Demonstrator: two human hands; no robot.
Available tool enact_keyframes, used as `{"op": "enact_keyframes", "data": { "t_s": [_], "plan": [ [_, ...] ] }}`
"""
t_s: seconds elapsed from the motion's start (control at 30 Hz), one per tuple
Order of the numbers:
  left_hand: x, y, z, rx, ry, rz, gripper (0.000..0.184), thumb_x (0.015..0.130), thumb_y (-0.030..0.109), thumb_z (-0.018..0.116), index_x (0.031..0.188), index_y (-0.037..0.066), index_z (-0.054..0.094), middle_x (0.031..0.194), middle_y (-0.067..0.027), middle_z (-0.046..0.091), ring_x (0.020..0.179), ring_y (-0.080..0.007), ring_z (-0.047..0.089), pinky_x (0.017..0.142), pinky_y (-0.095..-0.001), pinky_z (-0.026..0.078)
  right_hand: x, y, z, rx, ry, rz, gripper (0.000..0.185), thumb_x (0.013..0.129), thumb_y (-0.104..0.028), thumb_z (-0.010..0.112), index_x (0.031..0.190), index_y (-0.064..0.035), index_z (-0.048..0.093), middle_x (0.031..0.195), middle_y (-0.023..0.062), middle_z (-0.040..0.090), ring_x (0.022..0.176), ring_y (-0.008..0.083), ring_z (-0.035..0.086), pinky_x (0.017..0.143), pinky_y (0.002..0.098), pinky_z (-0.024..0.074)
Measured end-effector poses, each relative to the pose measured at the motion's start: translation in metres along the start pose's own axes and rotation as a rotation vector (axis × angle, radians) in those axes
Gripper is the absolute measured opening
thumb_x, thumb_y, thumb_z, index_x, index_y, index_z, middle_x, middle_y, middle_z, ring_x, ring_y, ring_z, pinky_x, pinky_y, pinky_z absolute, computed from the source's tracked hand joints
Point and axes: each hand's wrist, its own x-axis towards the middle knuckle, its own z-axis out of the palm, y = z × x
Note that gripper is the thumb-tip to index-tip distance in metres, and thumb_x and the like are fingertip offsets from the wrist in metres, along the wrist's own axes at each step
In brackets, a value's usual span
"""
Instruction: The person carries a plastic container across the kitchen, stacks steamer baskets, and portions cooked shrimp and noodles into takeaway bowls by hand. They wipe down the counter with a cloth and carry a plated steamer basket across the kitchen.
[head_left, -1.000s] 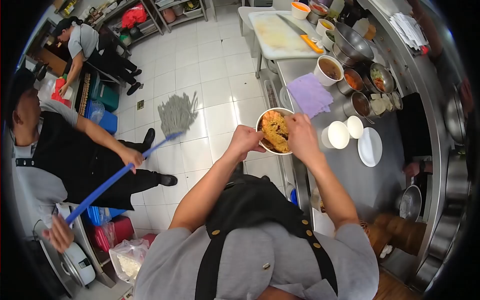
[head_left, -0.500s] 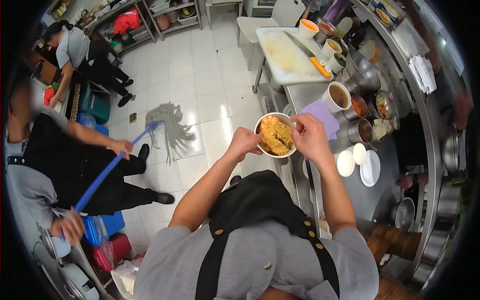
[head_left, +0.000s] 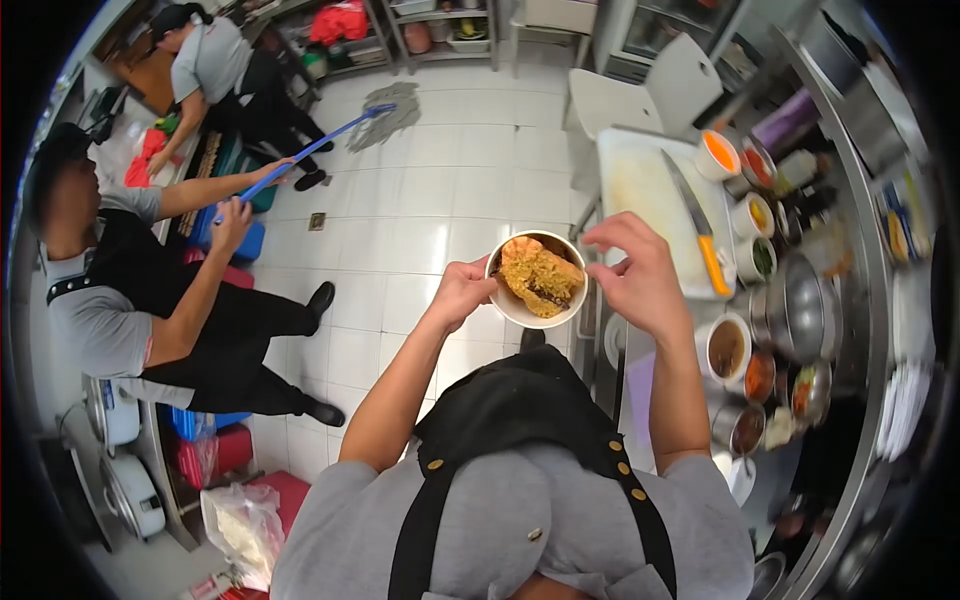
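My left hand (head_left: 466, 296) is closed on the left rim of a white paper bowl (head_left: 537, 322). Inside lies golden, crumb-covered food (head_left: 540, 277), with an orange-pink piece at the top and something dark beneath. At the bowl's right side is my right hand (head_left: 638, 275), its fingers curved and spread apart. The right thumb is at or very near the rim; whether it touches I cannot tell. Both hands are in front of my black apron, over the floor beside the counter.
To the right, a cutting board (head_left: 640, 190) bears a knife (head_left: 700, 225) with an orange handle. Several ingredient containers and a steel bowl (head_left: 800, 305) stand beyond. At left, a co-worker (head_left: 190, 290) holds a blue-handled mop (head_left: 385, 125); another person (head_left: 225, 75) bends over a counter.
My view has swung right, toward the cutting board. My right hand's fingers have spread from their grip at the rim. The co-worker's mop is farther away.
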Motion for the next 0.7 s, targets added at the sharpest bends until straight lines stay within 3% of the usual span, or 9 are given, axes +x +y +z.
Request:
{"op": "enact_keyframes", "data": {
  "t_s": [0.1,0.13,0.27,0.37,0.43,0.53,0.63,0.67,0.7],
  "plan": [
    [0.018,0.025,-0.011,0.013,0.102,0.061,0.013,0.068,-0.001,0.055,0.061,-0.008,0.062,0.111,-0.0123,0.061,0.080,-0.0125,0.056,0.058,-0.0224,0.041,0.046,0.003,-0.006,-0.017,0.001,-0.037,0.028,0.065,0.013,0.057,0.089,-0.0015,0.062,0.077,0.0098,0.054,0.072,0.0192,0.060,0.056,0.0283,0.0507],
    [0.026,0.031,-0.018,0.009,0.099,0.016,0.015,0.069,-0.004,0.054,0.056,-0.008,0.060,0.130,-0.0213,0.048,0.108,-0.0222,0.055,0.066,-0.0272,0.049,0.059,0.004,-0.006,-0.067,-0.018,-0.087,0.030,0.066,0.011,0.057,0.093,-0.0011,0.062,0.082,0.0117,0.058,0.074,0.0220,0.060,0.058,0.0291,0.0519],
    [0.047,0.047,-0.032,-0.156,0.262,-0.018,0.012,0.071,-0.003,0.055,0.065,-0.010,0.063,0.112,-0.0160,0.057,0.087,-0.0197,0.061,0.064,-0.0295,0.053,0.128,0.044,0.037,-0.162,-0.331,-0.459,0.038,0.068,0.007,0.061,0.103,-0.0058,0.064,0.116,0.0134,0.059,0.096,0.0231,0.062,0.065,0.0296,0.0531],
    [0.070,0.043,-0.061,-0.226,0.458,-0.024,0.011,0.074,-0.001,0.056,0.072,-0.009,0.064,0.075,-0.0092,0.064,0.061,-0.0158,0.062,0.059,-0.0322,0.056,0.175,0.043,0.044,0.063,-0.287,-0.199,0.036,0.070,0.003,0.064,0.105,-0.0062,0.063,0.115,0.0147,0.058,0.097,0.0262,0.061,0.065,0.0310,0.0538],
    [0.082,0.051,-0.088,-0.272,0.563,-0.111,0.012,0.073,-0.002,0.056,0.066,-0.010,0.062,0.077,-0.0112,0.063,0.060,-0.0185,0.063,0.055,-0.0310,0.057,0.207,0.060,0.063,0.079,-0.241,-0.156,0.041,0.070,0.003,0.066,0.109,-0.0100,0.063,0.115,0.0122,0.059,0.100,0.0240,0.060,0.061,0.0292,0.0540],
    [0.107,0.052,-0.144,-0.265,0.660,-0.061,0.012,0.072,-0.001,0.056,0.062,-0.008,0.060,0.073,-0.0108,0.062,0.059,-0.0174,0.062,0.055,-0.0319,0.057,0.253,0.079,0.093,0.103,-0.163,-0.176,0.026,0.070,0.005,0.067,0.094,-0.0034,0.063,0.099,0.0092,0.061,0.082,0.0178,0.061,0.053,0.0237,0.0501],
    [0.135,0.073,-0.189,-0.266,0.723,-0.003,0.019,0.071,-0.002,0.057,0.053,-0.003,0.053,0.062,-0.0089,0.060,0.053,-0.0174,0.060,0.053,-0.0341,0.057,0.295,0.065,0.107,0.245,0.003,0.017,0.015,0.070,0.006,0.065,0.075,-0.0003,0.053,0.076,0.0044,0.053,0.062,0.0131,0.051,0.048,0.0215,0.0432],
    [0.147,0.076,-0.207,-0.255,0.740,-0.012,0.019,0.072,-0.002,0.057,0.052,-0.002,0.053,0.061,-0.0086,0.059,0.051,-0.0171,0.059,0.053,-0.0345,0.057,0.309,0.047,0.120,0.296,0.057,-0.059,0.023,0.071,0.007,0.063,0.066,-0.0021,0.042,0.063,0.0015,0.040,0.055,0.0097,0.040,0.047,0.0212,0.0373],
    [0.159,0.077,-0.223,-0.240,0.748,-0.032,0.020,0.072,-0.002,0.056,0.052,-0.001,0.052,0.059,-0.0084,0.058,0.050,-0.0169,0.058,0.052,-0.0350,0.057,0.324,0.044,0.137,0.194,0.005,-0.240,0.021,0.070,0.009,0.061,0.068,-0.0022,0.044,0.062,0.0032,0.041,0.055,0.0131,0.043,0.048,0.0242,0.0384]
  ]
}}
